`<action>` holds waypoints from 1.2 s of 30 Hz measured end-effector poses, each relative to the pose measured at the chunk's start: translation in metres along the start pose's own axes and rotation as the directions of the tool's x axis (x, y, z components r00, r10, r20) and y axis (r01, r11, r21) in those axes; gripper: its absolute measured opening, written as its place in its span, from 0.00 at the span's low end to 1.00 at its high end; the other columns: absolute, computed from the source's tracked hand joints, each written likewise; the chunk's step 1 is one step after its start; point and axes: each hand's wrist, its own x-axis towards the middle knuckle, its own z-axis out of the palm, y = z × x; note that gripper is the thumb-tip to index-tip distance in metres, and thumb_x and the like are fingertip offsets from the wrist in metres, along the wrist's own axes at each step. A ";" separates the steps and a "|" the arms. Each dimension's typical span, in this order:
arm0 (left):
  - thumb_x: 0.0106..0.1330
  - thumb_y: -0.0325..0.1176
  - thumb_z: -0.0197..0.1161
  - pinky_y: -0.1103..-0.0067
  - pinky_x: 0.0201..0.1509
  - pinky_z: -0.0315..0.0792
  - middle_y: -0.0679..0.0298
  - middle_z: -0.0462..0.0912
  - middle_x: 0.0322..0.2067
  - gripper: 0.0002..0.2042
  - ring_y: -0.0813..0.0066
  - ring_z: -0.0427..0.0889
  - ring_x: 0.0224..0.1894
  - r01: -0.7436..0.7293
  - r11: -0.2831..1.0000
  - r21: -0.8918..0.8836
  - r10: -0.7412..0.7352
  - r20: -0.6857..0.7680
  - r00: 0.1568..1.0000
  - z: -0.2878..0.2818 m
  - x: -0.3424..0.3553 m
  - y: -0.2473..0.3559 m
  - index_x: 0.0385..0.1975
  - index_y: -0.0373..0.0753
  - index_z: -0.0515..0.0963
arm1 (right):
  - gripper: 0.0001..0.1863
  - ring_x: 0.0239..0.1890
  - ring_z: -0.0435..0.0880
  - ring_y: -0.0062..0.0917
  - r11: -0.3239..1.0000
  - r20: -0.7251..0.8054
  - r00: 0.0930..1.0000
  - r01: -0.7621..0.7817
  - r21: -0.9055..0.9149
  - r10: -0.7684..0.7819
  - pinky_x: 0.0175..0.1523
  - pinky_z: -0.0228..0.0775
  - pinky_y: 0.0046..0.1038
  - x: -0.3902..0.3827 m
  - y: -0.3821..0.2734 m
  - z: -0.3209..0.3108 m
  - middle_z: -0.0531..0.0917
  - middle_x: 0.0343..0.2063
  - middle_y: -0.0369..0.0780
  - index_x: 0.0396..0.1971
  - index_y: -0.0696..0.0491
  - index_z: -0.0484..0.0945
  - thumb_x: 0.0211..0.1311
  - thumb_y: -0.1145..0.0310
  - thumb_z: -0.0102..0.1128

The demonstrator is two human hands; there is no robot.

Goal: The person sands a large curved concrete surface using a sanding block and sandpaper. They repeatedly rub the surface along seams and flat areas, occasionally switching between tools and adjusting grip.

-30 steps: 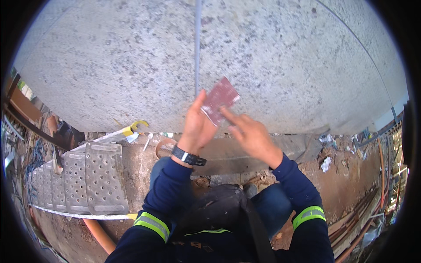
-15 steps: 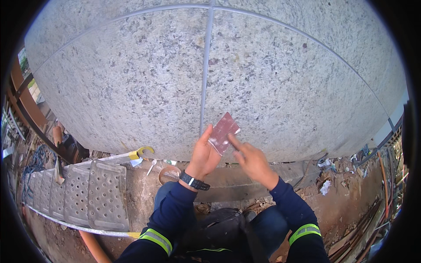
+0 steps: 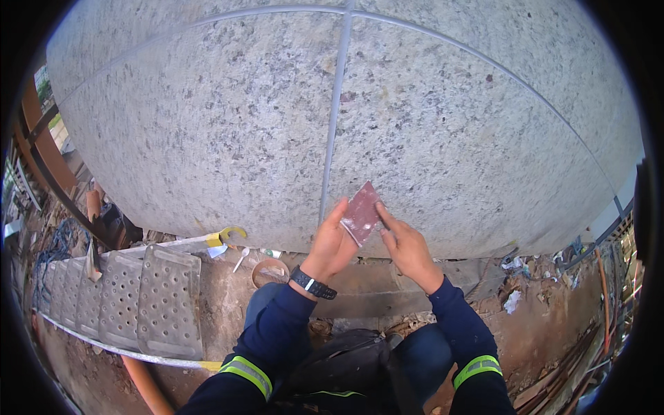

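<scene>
A rectangular piece of reddish-brown sandpaper (image 3: 363, 211), dusted with white in spots, lies tilted in front of the stone-faced wall. My left hand (image 3: 332, 244) grips it from the left, thumb along its edge and palm turned up; the fingers behind it are hidden. From the right, my right hand (image 3: 411, 250) reaches in with the index finger stretched out to the sheet's right edge. Its thumb sits lower and apart from that finger, and it holds nothing. Speckled grey-white panels of the wall (image 3: 263, 138) meet at a smooth grey joint (image 3: 337, 104) just beyond the sheet.
On the left lies a perforated metal ladder or step frame (image 3: 169, 297) with a yellow hooked end (image 3: 227, 236). Beside it are a white plastic spoon (image 3: 241, 259) and a round bowl (image 3: 270, 272). Rubble and crumpled paper (image 3: 512, 301) litter the ground on the right.
My right index finger has moved from over the sandpaper's face to its right edge. The sandpaper and both hands have shifted slightly right in the view.
</scene>
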 end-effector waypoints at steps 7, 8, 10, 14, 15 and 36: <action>0.88 0.47 0.43 0.64 0.76 0.69 0.55 0.79 0.66 0.26 0.63 0.78 0.68 0.001 1.000 0.018 0.001 -0.070 0.998 0.011 0.003 0.006 0.72 0.32 0.69 | 0.34 0.40 0.85 0.52 0.996 0.009 0.996 0.088 -0.026 -0.088 0.47 0.78 0.48 -0.007 -0.010 0.006 0.84 0.38 0.51 0.80 0.35 0.64 0.76 0.64 0.57; 0.88 0.47 0.42 0.64 0.75 0.69 0.55 0.79 0.66 0.26 0.63 0.78 0.68 0.013 1.000 0.012 -0.012 -0.098 0.995 0.010 0.001 -0.002 0.72 0.32 0.69 | 0.34 0.40 0.85 0.52 0.995 -0.036 0.994 0.102 0.015 -0.101 0.47 0.78 0.48 -0.005 -0.011 0.009 0.84 0.38 0.51 0.80 0.35 0.64 0.76 0.64 0.57; 0.88 0.46 0.42 0.64 0.76 0.69 0.55 0.79 0.66 0.26 0.63 0.78 0.68 0.039 0.999 -0.034 -0.038 0.020 0.999 0.001 -0.004 0.008 0.72 0.31 0.69 | 0.33 0.40 0.85 0.51 0.997 -0.007 0.997 0.079 0.001 -0.079 0.47 0.78 0.47 -0.016 -0.023 0.010 0.84 0.38 0.52 0.79 0.34 0.65 0.76 0.64 0.57; 0.88 0.46 0.42 0.65 0.76 0.68 0.55 0.79 0.66 0.26 0.63 0.77 0.69 0.008 0.999 0.042 -0.005 -0.079 0.997 0.016 -0.003 0.006 0.72 0.31 0.69 | 0.32 0.40 0.84 0.51 0.999 0.015 1.000 0.024 -0.031 -0.023 0.48 0.78 0.47 -0.002 -0.022 -0.002 0.84 0.38 0.51 0.78 0.35 0.67 0.77 0.64 0.57; 0.88 0.46 0.43 0.65 0.76 0.68 0.55 0.79 0.66 0.26 0.63 0.77 0.69 0.015 0.999 0.050 -0.012 -0.057 0.998 0.015 -0.004 0.003 0.72 0.31 0.68 | 0.32 0.40 0.84 0.51 1.000 -0.053 0.999 0.012 0.005 -0.011 0.48 0.78 0.47 0.000 -0.013 -0.004 0.84 0.38 0.51 0.78 0.35 0.67 0.77 0.64 0.57; 0.88 0.47 0.41 0.62 0.77 0.67 0.51 0.78 0.68 0.27 0.60 0.76 0.70 0.033 0.999 -0.012 -0.033 -0.013 0.999 0.011 -0.004 0.004 0.71 0.29 0.69 | 0.34 0.38 0.83 0.53 0.998 -0.037 0.999 0.016 -0.057 -0.018 0.44 0.77 0.49 -0.004 -0.010 -0.014 0.81 0.35 0.53 0.79 0.32 0.66 0.75 0.65 0.59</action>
